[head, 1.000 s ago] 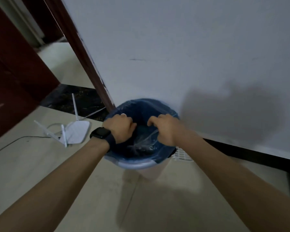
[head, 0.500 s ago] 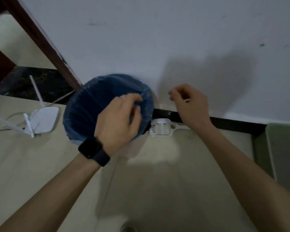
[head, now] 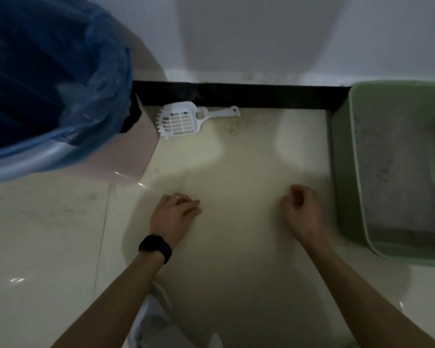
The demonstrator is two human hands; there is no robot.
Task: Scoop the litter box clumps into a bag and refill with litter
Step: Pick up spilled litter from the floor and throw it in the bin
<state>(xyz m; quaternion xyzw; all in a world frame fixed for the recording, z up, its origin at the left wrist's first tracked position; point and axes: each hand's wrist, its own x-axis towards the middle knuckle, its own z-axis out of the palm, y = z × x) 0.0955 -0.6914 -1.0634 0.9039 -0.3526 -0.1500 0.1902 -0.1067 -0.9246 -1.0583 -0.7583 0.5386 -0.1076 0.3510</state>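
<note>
Scoop (head: 183, 119) lies ahead by wall, between bag (head: 106, 79) and litter box (head: 342, 172), handle pointing right. I judge left hand (head: 176, 212) slightly nearer than right hand (head: 301, 212); both loosely curled, empty.

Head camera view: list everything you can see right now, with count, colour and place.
bin: one, pale pink, far left against the wall
bag: one, blue, lining the bin
scoop: one, white, on the floor by the skirting board, just right of the bin
litter box: one, green, right edge
litter: grey, inside the litter box
skirting board: one, black, foot of the wall
floor: cream tiles
wall: white, top
watch: one, black, left wrist
left hand: over the floor, middle, holds nothing
right hand: near the litter box, loosely curled, holds nothing
</note>
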